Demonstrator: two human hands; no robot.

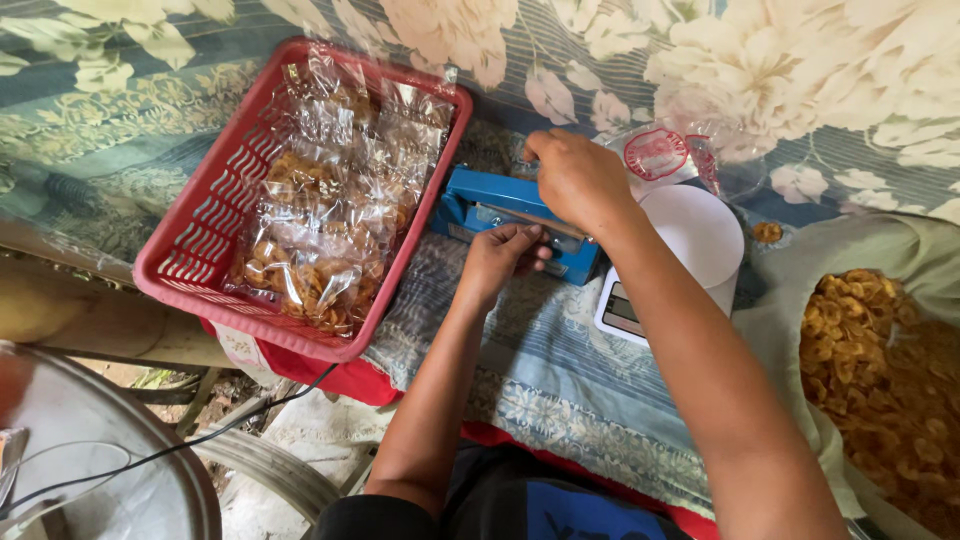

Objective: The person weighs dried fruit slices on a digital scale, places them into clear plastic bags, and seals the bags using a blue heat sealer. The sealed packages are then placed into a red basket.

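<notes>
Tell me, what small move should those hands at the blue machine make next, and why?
Probably press the sealer's arm down. The right hand already rests on top of the blue sealer, and the left hand pinches something at its front edge, likely a bag mouth, though it is hard to see. Sealed snack bags already fill the red basket.
</notes>
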